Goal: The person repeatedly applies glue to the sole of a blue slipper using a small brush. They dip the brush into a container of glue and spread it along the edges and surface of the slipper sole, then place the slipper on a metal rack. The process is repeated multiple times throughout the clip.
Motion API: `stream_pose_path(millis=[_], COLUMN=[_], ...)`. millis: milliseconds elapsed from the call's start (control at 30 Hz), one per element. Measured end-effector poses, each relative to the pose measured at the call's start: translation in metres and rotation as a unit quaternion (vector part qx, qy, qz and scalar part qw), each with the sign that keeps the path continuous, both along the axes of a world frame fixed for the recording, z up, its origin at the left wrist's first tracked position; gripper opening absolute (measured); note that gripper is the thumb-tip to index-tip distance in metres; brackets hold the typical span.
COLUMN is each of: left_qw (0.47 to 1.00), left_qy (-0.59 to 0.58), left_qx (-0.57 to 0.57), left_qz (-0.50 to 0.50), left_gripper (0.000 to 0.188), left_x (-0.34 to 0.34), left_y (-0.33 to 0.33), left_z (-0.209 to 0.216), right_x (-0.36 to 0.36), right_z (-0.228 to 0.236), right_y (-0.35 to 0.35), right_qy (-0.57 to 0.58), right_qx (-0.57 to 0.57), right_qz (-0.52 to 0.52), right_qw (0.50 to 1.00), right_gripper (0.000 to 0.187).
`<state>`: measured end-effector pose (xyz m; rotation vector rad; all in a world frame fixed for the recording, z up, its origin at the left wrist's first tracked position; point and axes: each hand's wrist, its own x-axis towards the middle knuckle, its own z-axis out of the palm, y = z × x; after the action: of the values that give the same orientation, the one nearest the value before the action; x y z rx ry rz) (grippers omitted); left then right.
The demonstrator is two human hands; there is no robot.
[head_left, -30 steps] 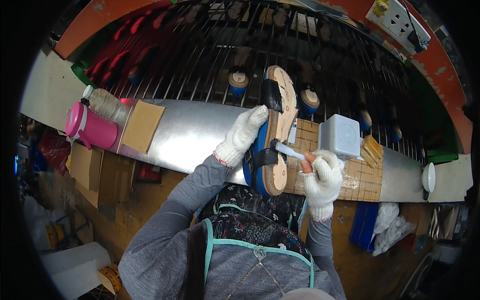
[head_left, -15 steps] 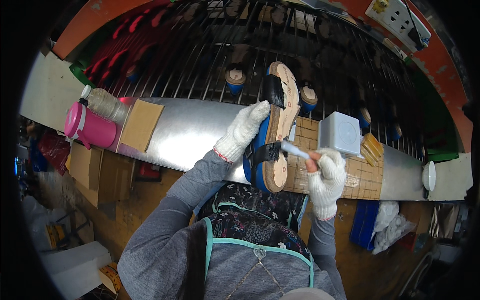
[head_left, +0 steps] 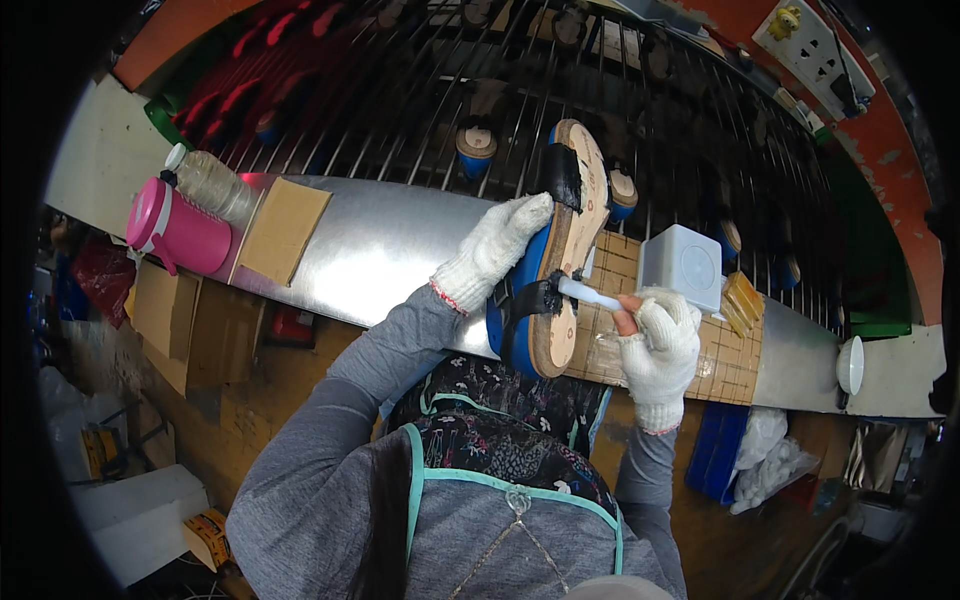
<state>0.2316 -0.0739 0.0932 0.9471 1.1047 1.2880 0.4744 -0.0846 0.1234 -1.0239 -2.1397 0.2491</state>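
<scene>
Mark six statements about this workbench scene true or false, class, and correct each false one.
1. The left hand holds a sandal. True.
2. The right hand grips a white-handled brush. True.
3. The right hand is completely covered. False: bare fingertips show beyond its white knitted glove.
4. The sandal has white straps only. False: black straps cross it.
5. A clear plastic bottle is beside a pink jug. True.
6. Bottle and jug are both to the person's right. False: both are to the left.
</scene>
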Motion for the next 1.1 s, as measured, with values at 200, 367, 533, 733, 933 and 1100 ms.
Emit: stream_pose_path(millis=[200,367,533,733,933,1100], left_qw=[0.999,1.000,0.995,0.996,0.997,0.994], left_qy=[0.010,0.006,-0.008,-0.075,0.015,0.042], left_qx=[0.025,-0.015,-0.048,-0.051,-0.032,-0.022], left_qz=[0.019,-0.011,-0.086,0.024,0.074,0.096], left_gripper=[0.069,0.071,0.066,0.065,0.084,0.080], left_x=[0.001,-0.002,-0.001,0.001,-0.020,-0.022], left_y=[0.003,0.001,-0.005,-0.014,-0.018,-0.023], left_z=[-0.004,-0.004,-0.005,-0.015,-0.015,-0.008], right_x=[0.005,0.014,0.004,-0.002,0.017,0.009], right_z=[-0.005,-0.007,-0.016,-0.029,-0.014,-0.015], right_y=[-0.010,-0.016,0.012,-0.012,-0.053,-0.055], right_qy=[-0.015,-0.027,0.125,0.176,0.103,0.081], right_qx=[-0.011,-0.006,-0.091,-0.243,-0.252,-0.196], right_qz=[0.009,0.029,0.000,0.054,0.013,-0.009], right_qw=[1.000,0.999,0.988,0.952,0.962,0.977], right_gripper=[0.018,0.016,0.013,0.020,0.018,0.016])
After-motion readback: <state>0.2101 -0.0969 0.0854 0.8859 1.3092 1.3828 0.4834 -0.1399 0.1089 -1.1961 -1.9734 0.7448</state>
